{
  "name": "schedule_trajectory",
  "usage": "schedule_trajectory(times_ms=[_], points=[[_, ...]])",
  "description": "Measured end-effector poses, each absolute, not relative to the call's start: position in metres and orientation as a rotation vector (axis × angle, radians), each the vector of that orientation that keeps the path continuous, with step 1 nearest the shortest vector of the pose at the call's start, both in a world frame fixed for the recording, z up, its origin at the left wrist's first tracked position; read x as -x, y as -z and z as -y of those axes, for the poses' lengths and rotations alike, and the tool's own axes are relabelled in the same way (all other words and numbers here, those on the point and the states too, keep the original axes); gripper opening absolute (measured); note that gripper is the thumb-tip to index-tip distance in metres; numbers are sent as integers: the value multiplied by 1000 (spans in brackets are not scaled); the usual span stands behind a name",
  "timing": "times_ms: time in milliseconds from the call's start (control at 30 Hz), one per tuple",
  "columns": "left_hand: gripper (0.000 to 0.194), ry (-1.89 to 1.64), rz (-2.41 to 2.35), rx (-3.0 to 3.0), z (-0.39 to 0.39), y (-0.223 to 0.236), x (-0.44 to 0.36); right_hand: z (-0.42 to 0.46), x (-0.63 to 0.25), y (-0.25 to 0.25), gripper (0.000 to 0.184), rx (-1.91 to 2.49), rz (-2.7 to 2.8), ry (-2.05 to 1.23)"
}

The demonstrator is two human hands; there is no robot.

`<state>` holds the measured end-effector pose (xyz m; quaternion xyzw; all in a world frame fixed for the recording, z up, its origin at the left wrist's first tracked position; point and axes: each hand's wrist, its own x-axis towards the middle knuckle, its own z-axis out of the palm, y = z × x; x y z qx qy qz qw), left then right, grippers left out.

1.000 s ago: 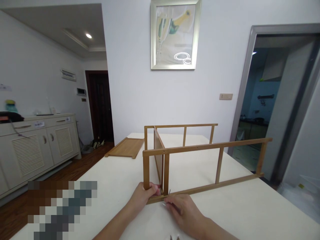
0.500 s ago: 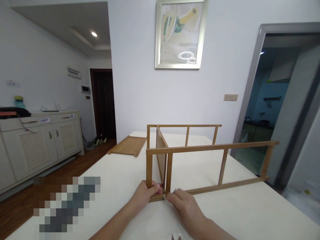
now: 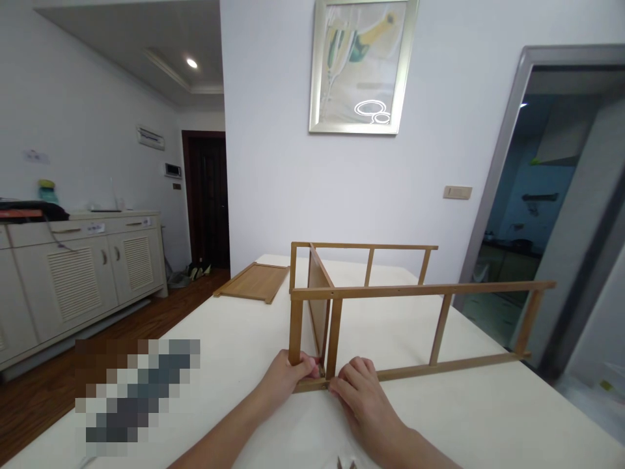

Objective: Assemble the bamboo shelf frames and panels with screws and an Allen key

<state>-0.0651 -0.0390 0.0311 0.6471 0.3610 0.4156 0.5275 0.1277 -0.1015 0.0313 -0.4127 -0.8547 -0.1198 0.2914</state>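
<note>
A wooden shelf frame lies on its side, two ladder-like sides joined by a wooden panel near the left end. My left hand is closed around the near side's lower left corner, with its thumb and fingertips close to the panel's lower end. Against the lower rail, just right of that joint, my right hand pinches with bent fingers. A thin, shiny metal piece showed at these fingertips a moment earlier; now the fingers mostly hide it.
Beyond the frame's left end, a loose wooden panel lies on the white table. Small pointed items show at the bottom edge. A blurred-out patch covers something at the table's left. A white cabinet stands farther left.
The view has shifted slightly, so everything sits a little further right. My right fingers have curled and turned at the joint, hiding the metal piece. My left hand keeps its grip.
</note>
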Motion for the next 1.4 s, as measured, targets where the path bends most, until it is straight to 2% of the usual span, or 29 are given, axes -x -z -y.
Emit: schedule_trajectory(times_ms=[633,1033,1167,1400], points=[[35,-965,-857,-1515,38,-30,66,97,-128,-27,20,1137,2310,191],[34,-977,-839,-1491,33,-23,65,98,-127,-28,11,1156,2244,120],[35,-976,-827,-1495,33,-23,65,103,-128,-32,16,1125,2224,141],[37,-971,-830,-1482,33,-23,65,107,-134,-37,15,1042,2140,-161]])
